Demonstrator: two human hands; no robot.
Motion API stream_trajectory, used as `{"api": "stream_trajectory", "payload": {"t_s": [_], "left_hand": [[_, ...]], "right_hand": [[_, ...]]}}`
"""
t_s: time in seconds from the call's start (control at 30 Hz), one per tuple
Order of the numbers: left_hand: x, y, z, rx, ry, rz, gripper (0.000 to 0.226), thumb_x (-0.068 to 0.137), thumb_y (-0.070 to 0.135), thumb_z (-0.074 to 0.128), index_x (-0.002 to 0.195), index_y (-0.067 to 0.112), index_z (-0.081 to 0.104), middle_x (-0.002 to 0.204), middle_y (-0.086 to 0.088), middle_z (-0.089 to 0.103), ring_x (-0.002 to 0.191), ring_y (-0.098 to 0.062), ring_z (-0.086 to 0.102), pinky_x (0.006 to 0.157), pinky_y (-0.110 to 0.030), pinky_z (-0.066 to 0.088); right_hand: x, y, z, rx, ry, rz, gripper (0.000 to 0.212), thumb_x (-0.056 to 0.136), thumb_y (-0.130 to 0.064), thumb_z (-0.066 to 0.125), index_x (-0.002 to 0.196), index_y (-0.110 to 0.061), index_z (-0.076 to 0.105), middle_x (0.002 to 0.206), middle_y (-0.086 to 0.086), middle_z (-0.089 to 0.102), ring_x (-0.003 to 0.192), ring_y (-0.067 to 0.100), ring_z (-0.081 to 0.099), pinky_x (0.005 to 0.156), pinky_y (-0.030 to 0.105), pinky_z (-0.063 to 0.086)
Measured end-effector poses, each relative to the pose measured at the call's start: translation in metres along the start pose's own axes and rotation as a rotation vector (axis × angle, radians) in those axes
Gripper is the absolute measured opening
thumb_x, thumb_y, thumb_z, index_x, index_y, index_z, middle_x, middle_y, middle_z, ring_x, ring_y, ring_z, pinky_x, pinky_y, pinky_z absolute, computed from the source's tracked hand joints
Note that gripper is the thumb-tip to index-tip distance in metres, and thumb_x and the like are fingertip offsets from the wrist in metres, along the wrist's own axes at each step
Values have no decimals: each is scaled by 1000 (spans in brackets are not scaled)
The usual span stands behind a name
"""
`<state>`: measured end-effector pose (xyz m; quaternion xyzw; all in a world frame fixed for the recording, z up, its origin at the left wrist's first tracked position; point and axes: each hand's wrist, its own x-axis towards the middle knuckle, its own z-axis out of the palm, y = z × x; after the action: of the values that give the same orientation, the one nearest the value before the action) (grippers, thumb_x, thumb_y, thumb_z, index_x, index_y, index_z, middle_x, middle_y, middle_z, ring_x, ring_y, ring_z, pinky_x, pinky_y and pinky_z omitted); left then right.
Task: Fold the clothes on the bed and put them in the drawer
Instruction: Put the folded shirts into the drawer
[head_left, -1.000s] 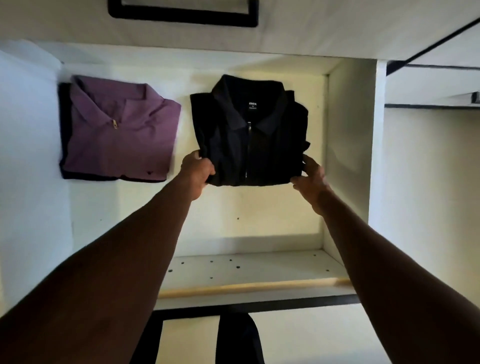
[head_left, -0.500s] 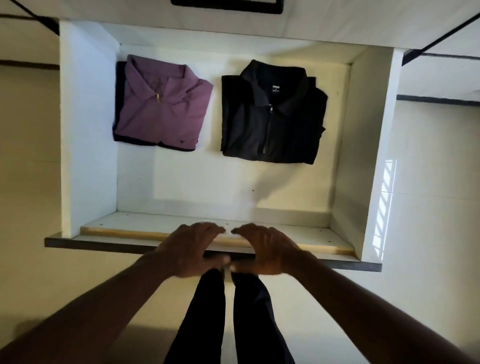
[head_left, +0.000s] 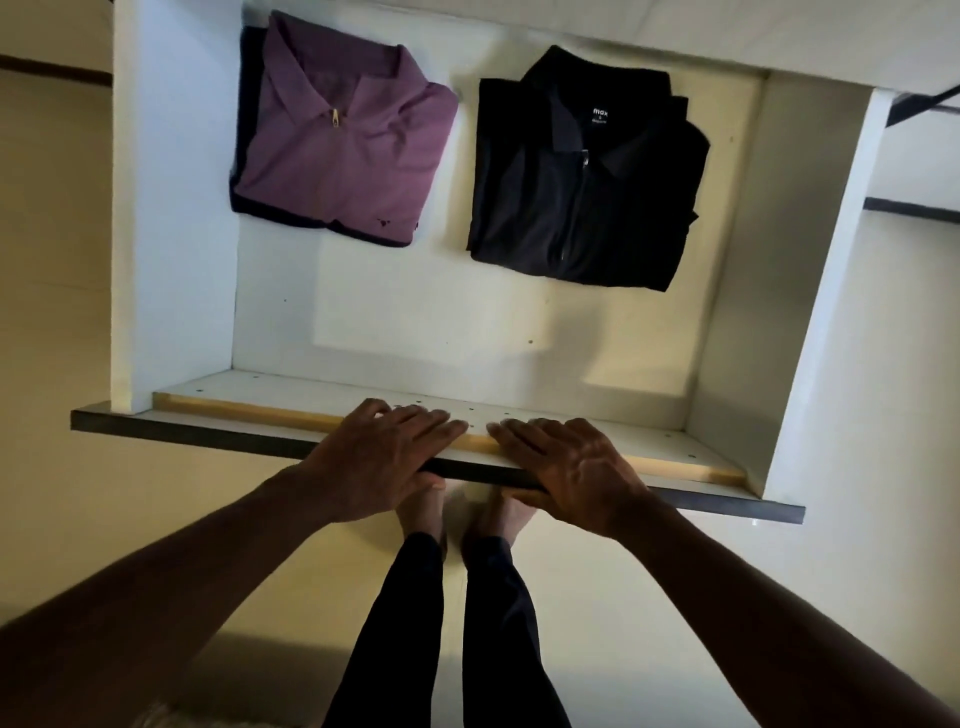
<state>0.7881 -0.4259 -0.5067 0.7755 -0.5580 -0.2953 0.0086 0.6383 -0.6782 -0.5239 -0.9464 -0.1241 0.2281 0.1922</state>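
Left hand (head_left: 379, 462) and right hand (head_left: 571, 475) are clasping the dark front edge (head_left: 208, 439) of the white wooden drawer (head_left: 171, 208), folded purple polo shirt (head_left: 337, 150) and black zip shirt (head_left: 576, 192) lying inside, likely closing it, needing an even push.

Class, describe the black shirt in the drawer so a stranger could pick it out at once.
Find the open white drawer filling the middle of the view. Two folded shirts lie at its far end; the black shirt is on the right. Unlike the purple shirt beside it, it shows a white collar label.
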Motion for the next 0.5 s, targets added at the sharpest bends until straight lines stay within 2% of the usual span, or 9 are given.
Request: {"api": "stream_trajectory", "payload": {"t_s": [0.1, 0.17, 0.23, 0.3, 0.37, 0.4, 0.43, 0.47, 0.5], "left_hand": [[19, -16, -19, -46, 118, -59, 67, 95, 64, 38, 150, 27, 47, 142, 1, 62, 126, -24, 60, 103, -51, 45], [35, -29, -42, -54, 219, -218, 74, 86, 71, 54, 145, 27, 51, 139, 2, 61, 129, -24, 56, 108, -51, 36], [51, -36, -68, -24, 341, -430, 74, 75, 73, 66, 133, 27, 58, 130, 1, 60, 122, -27, 56, 101, -48, 34], [66, -32, -85, 23, 463, -493, 46, 80, 57, 72, 112, 25, 64, 111, -1, 60, 106, -29, 57, 89, -45, 36], [80, -24, -92, -45, 419, -487, 24, 86, 41, 71, 103, 24, 65, 103, 0, 61, 99, -28, 60, 83, -42, 38], [90, -26, -93, -172, 350, -540, 27, 89, 39, 69, 111, 24, 65, 109, 1, 63, 104, -26, 63, 85, -40, 42], [102, -29, -95, -363, 278, -646, 41, 89, 37, 69, 127, 24, 61, 124, 0, 64, 115, -24, 62, 93, -38, 47], [114, -33, -102, -670, 220, -763, 65, 86, 34, 73, 145, 23, 49, 142, -1, 58, 127, -23, 58, 103, -39, 48], [126, -39, -111, -1040, 235, -858, 87, 82, 27, 76, 158, 22, 34, 157, -2, 46, 136, -22, 52, 109, -43, 46]], "right_hand": [[18, 20, -19, 75, 76, 81, 72, 93, -67, 40, 155, -31, 40, 147, -4, 56, 126, 24, 59, 101, 46, 43], [36, 35, -42, 83, 161, 176, 74, 86, -69, 49, 150, -32, 45, 146, -4, 56, 132, 28, 54, 111, 54, 32], [54, 49, -69, 11, 271, 314, 79, 77, -73, 61, 143, -30, 51, 142, 1, 53, 134, 31, 46, 115, 60, 25], [70, 58, -95, -27, 436, 524, 78, 69, -72, 73, 128, -24, 57, 129, 6, 53, 123, 32, 47, 109, 54, 30], [89, 54, -113, 39, 561, 797, 68, 65, -70, 77, 109, -23, 57, 112, 4, 53, 107, 29, 47, 93, 42, 31], [102, 50, -121, 115, 589, 935, 60, 66, -69, 77, 100, -24, 56, 105, 0, 53, 103, 26, 47, 86, 39, 29], [118, 47, -126, 250, 604, 1068, 51, 70, -66, 77, 94, -26, 56, 100, -5, 54, 101, 25, 51, 82, 37, 27], [136, 45, -136, 442, 623, 1185, 43, 76, -61, 77, 91, -26, 58, 97, -8, 58, 101, 24, 56, 82, 35, 29], [153, 46, -148, 686, 670, 1261, 35, 83, -53, 76, 95, -24, 63, 98, -7, 64, 103, 24, 61, 83, 32, 35]]}}
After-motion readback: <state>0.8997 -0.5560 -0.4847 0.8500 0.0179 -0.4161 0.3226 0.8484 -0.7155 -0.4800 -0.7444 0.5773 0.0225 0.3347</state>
